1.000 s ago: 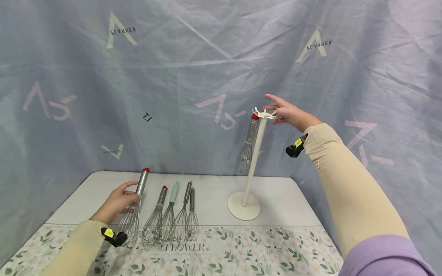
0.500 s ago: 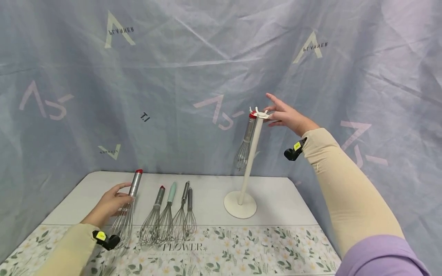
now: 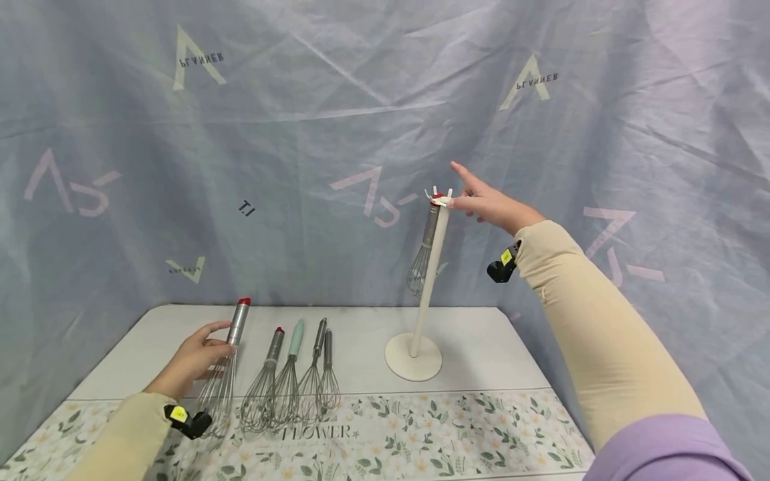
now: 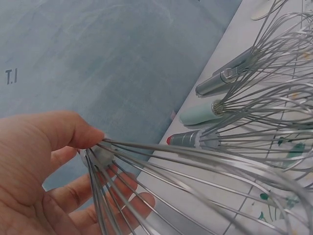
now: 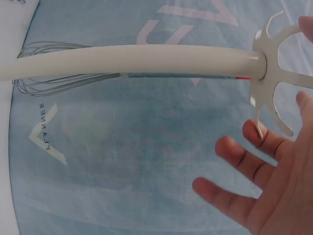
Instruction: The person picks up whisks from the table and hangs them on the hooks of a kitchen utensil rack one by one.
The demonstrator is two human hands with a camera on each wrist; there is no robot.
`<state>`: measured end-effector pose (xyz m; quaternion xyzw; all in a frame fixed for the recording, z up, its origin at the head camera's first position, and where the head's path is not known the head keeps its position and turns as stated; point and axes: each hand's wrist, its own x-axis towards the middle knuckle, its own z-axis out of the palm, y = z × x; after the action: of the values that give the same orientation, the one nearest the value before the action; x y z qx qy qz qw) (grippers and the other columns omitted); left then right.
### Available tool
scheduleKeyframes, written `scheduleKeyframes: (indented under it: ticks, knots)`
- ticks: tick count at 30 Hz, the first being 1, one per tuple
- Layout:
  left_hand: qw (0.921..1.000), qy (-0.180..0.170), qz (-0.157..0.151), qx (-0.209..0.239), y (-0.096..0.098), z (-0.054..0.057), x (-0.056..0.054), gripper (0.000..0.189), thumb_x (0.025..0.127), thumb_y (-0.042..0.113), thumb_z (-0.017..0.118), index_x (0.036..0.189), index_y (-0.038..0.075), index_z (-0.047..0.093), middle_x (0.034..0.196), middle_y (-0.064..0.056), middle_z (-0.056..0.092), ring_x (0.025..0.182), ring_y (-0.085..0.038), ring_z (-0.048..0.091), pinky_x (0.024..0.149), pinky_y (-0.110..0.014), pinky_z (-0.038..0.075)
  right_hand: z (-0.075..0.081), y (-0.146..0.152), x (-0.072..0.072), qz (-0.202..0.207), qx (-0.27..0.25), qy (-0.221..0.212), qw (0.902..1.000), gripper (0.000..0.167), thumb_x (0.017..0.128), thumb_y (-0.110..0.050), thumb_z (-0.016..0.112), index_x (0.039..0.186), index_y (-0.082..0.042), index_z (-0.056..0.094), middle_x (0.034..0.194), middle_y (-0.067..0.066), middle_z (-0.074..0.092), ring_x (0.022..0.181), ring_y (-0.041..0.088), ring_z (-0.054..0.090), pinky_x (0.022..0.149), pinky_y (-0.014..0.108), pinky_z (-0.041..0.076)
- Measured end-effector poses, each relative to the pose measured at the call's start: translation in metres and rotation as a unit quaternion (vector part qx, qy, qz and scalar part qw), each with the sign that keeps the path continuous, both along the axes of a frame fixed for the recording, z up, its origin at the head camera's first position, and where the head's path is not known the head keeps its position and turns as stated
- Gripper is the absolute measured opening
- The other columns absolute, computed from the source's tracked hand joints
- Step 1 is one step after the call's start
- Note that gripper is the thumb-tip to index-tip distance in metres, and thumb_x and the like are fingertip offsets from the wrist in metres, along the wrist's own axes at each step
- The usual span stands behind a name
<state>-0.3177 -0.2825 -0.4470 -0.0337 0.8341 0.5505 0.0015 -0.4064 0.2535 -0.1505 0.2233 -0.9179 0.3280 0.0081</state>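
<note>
In the head view my left hand [image 3: 195, 357] grips a large whisk [image 3: 238, 324] near the base of its metal handle, red end up. The left wrist view shows thumb and fingers around the neck, where the wires [image 4: 161, 166] fan out. My right hand [image 3: 493, 206] is at the hooked top of a white stand [image 3: 428, 284], thumb on a hook and index finger extended. From the right wrist view, loosely bent fingers touch the hook ring [image 5: 268, 78]. A red-ended whisk [image 3: 430, 226] hangs from the stand, partly behind the pole.
Several whisks lie side by side on the table: one with a red end [image 3: 275, 346], one with a mint handle [image 3: 297, 339], and two with grey handles [image 3: 320, 336]. A floral mat [image 3: 457, 434] covers the table's front. A grey-blue cloth [image 3: 301, 133] hangs behind.
The hook ring has turned a little, bringing the hanging whisk closer to the pole. My right thumb has come onto a hook in front. The left hand still holds its whisk. The head view has shifted slightly.
</note>
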Motion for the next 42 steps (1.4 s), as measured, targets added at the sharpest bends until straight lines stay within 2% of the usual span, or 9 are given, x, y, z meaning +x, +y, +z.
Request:
scheduleKeyframes:
  ticks: [3,6,7,8,14,18,26,31,42]
  knots:
    - [1.0000,0.000,0.002,0.000,0.000,-0.001,0.000,0.074,0.099,0.016,0.063,0.159,0.004,0.022,0.123,-0.027,0.059,0.090,-0.021,0.067,0.077,-0.048,0.058,0.004,-0.002,0.002,-0.003,0.006,-0.022,0.9997,0.088,0.100,-0.038,0.053,0.161,-0.040,-0.011,0.134,0.021,0.043,0.105,0.035,0.049,0.090,0.053,0.041]
    - [1.0000,0.001,0.004,-0.002,0.000,-0.001,0.000,0.074,0.099,0.016,0.063,0.159,0.004,0.022,0.124,-0.028,0.058,0.090,-0.021,0.067,0.076,-0.047,0.058,0.007,-0.001,0.002,0.005,0.008,-0.035,0.9993,0.089,0.100,-0.036,0.052,0.160,-0.037,-0.014,0.168,0.010,0.001,0.142,0.045,0.030,0.111,0.066,0.028]
    - [1.0000,0.001,0.004,-0.003,0.000,0.000,0.000,0.074,0.099,0.016,0.063,0.159,0.004,0.022,0.125,-0.029,0.057,0.090,-0.021,0.067,0.076,-0.047,0.058,0.007,-0.001,0.001,0.007,0.011,-0.031,0.9994,0.089,0.101,-0.036,0.052,0.161,-0.036,-0.014,0.169,0.005,-0.011,0.148,0.045,0.021,0.114,0.066,0.024]
    - [1.0000,0.001,0.006,-0.004,0.000,0.000,0.000,0.074,0.099,0.016,0.064,0.159,0.005,0.022,0.126,-0.029,0.057,0.091,-0.021,0.067,0.076,-0.047,0.058,0.008,0.000,0.001,0.008,0.016,-0.024,0.9996,0.089,0.100,-0.035,0.052,0.161,-0.035,-0.013,0.169,0.005,-0.009,0.149,0.044,0.020,0.114,0.065,0.024]
    - [0.9999,0.000,0.011,-0.005,0.001,-0.001,0.000,0.074,0.099,0.015,0.063,0.159,0.005,0.022,0.125,-0.028,0.057,0.091,-0.022,0.067,0.076,-0.047,0.058,0.007,-0.004,0.000,0.005,0.053,0.010,0.9985,0.089,0.098,-0.037,0.049,0.162,-0.034,-0.012,0.159,0.026,0.021,0.144,0.039,0.026,0.112,0.062,0.027]
    - [1.0000,0.002,0.008,-0.001,0.003,0.001,0.000,0.073,0.100,0.015,0.063,0.159,0.005,0.022,0.122,-0.027,0.058,0.091,-0.024,0.067,0.076,-0.048,0.057,0.007,-0.008,0.002,0.009,0.054,0.005,0.9985,0.087,0.095,-0.033,0.046,0.161,-0.038,-0.011,0.165,0.024,0.011,0.152,0.038,0.014,0.113,0.064,0.022]
    - [0.9998,0.015,-0.004,0.009,0.013,0.006,-0.004,0.073,0.100,0.015,0.063,0.159,0.006,0.023,0.122,-0.025,0.059,0.092,-0.028,0.067,0.075,-0.047,0.058,0.006,-0.014,0.005,0.013,0.051,-0.008,0.9986,0.082,0.097,-0.028,0.042,0.160,-0.046,-0.008,0.161,0.020,0.023,0.147,0.038,0.027,0.114,0.062,0.023]
    - [0.9991,0.033,-0.019,0.017,0.029,0.021,-0.013,0.073,0.099,0.016,0.064,0.160,0.009,0.025,0.125,-0.026,0.059,0.092,-0.028,0.067,0.073,-0.044,0.057,0.006,-0.015,0.005,0.009,0.045,-0.006,0.9989,0.082,0.096,-0.027,0.041,0.160,-0.046,-0.007,0.162,0.021,0.022,0.147,0.037,0.026,0.115,0.062,0.022]
    - [0.9952,0.065,-0.062,0.038,0.080,0.072,-0.030,0.069,0.100,0.011,0.062,0.160,0.016,0.028,0.134,-0.026,0.055,0.104,-0.037,0.064,0.077,-0.048,0.058,0.005,-0.018,0.005,0.006,0.044,0.007,0.9990,0.077,0.097,-0.030,0.037,0.161,-0.042,-0.004,0.161,0.020,0.023,0.147,0.035,0.027,0.115,0.061,0.024]
